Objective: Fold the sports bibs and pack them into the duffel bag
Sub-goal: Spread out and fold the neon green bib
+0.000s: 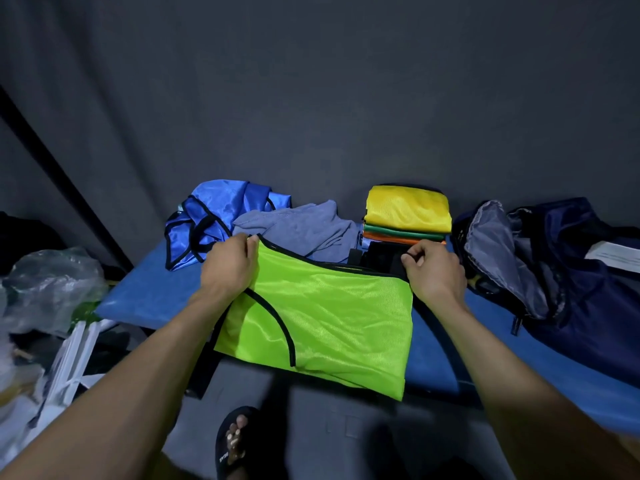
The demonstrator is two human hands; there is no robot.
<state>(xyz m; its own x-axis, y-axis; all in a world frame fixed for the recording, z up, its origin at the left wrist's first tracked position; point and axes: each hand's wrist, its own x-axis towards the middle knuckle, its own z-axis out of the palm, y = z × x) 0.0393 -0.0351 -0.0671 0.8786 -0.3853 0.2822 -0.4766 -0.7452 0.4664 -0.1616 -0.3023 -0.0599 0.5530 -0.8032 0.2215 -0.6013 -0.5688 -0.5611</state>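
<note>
Starting at the far left, a crumpled plastic bag sits beside the blue table. On the table's back left lies a crumpled blue bib, with a grey cloth just right of it. The left hand pinches the top left corner of the lime green bib, which is spread over the table's front edge. The right hand grips the bib's top right corner. Behind it stands a stack of folded bibs, yellow on top. Farthest right, the navy duffel bag lies open on the table.
</note>
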